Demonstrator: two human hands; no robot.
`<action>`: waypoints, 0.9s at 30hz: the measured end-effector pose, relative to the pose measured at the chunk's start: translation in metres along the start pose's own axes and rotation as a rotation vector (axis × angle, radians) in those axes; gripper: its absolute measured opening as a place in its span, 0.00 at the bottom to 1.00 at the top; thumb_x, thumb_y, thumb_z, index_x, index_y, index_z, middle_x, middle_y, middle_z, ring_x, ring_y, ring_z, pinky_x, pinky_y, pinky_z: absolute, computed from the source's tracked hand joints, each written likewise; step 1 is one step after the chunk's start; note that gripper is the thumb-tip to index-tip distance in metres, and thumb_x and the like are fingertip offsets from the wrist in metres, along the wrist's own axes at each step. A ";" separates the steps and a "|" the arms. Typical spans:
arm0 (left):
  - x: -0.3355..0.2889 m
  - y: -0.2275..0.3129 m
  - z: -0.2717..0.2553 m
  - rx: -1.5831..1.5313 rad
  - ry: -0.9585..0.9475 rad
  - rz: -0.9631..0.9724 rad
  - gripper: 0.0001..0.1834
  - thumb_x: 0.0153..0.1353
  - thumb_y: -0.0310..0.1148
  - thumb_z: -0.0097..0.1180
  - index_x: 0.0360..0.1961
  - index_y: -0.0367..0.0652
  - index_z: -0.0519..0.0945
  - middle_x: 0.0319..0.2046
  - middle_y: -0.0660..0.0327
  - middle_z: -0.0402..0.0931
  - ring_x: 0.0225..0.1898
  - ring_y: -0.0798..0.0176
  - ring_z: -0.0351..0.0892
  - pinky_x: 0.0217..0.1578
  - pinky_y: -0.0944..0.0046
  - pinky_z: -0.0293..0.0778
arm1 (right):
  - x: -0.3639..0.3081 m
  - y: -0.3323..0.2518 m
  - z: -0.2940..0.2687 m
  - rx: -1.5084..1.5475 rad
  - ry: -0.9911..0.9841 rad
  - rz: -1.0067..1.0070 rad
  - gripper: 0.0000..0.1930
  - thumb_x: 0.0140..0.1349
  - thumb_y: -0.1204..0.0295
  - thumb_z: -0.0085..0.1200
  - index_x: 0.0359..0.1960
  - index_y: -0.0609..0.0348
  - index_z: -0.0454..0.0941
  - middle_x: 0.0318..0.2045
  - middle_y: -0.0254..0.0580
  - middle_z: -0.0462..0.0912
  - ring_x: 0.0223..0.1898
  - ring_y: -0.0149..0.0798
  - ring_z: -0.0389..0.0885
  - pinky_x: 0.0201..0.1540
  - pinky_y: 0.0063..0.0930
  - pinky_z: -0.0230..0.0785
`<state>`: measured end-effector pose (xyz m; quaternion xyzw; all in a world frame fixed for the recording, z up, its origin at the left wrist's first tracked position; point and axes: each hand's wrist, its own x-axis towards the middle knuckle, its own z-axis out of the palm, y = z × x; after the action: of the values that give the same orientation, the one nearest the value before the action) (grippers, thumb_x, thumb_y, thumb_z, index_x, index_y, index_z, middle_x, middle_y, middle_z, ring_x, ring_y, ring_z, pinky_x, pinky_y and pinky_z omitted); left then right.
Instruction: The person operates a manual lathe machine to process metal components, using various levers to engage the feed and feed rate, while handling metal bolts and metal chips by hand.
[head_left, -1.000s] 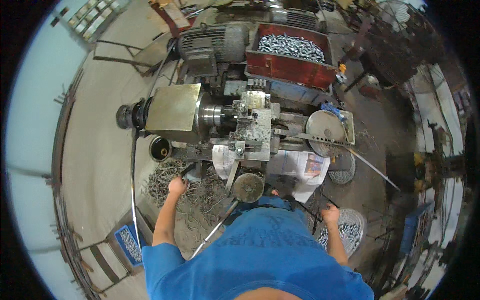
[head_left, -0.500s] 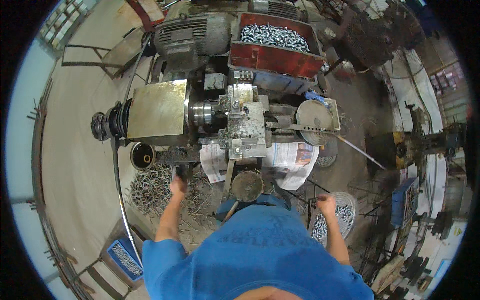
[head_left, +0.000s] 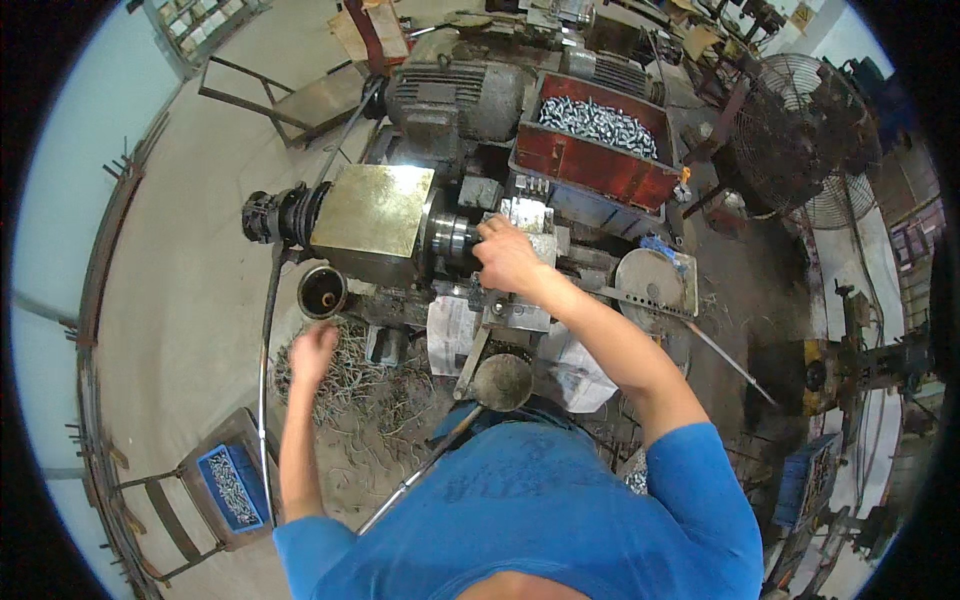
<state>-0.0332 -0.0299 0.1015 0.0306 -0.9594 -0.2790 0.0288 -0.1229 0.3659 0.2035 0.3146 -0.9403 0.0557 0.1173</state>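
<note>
The machine (head_left: 372,210) occupies the centre, with the motor (head_left: 455,95) behind it and, to the motor's right, a crate (head_left: 600,168) containing metal parts (head_left: 598,125). A pot (head_left: 303,298) is located at the machine's front left, just behind the left hand (head_left: 314,352); scrap (head_left: 352,378) lies on the floor (head_left: 180,330) nearby. Farther front left is a tray (head_left: 246,524) holding small parts (head_left: 232,487); a fan (head_left: 800,122) stands right of the crate.

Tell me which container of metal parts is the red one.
The large bin at the top, just right of the grey ribbed motor. Its walls are red, while the small tray of parts at lower left is blue.
</note>
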 end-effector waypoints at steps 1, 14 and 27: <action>-0.003 0.029 -0.039 0.088 0.164 -0.075 0.15 0.58 0.40 0.48 0.41 0.44 0.77 0.26 0.49 0.78 0.27 0.51 0.78 0.29 0.55 0.71 | 0.005 0.005 0.010 -0.025 -0.106 0.021 0.09 0.34 0.69 0.53 0.18 0.59 0.80 0.30 0.47 0.77 0.40 0.48 0.72 0.48 0.37 0.62; -0.117 0.015 -0.030 0.250 0.249 -0.517 0.21 0.47 0.47 0.60 0.28 0.37 0.73 0.25 0.45 0.76 0.32 0.40 0.75 0.32 0.47 0.70 | 0.024 -0.006 0.038 -0.064 -0.200 0.031 0.09 0.39 0.68 0.51 0.19 0.58 0.81 0.25 0.47 0.81 0.36 0.46 0.75 0.46 0.32 0.63; -0.112 -0.007 -0.029 0.390 0.340 -0.515 0.15 0.48 0.41 0.56 0.29 0.38 0.75 0.26 0.45 0.77 0.31 0.41 0.76 0.33 0.47 0.71 | -0.024 0.091 -0.105 -0.196 0.435 0.452 0.28 0.35 0.69 0.56 0.46 0.54 0.75 0.50 0.52 0.69 0.45 0.54 0.68 0.52 0.42 0.61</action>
<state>0.0804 -0.0432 0.1180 0.3220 -0.9369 -0.0800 0.1103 -0.1397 0.4706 0.2955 0.0658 -0.9401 0.0556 0.3299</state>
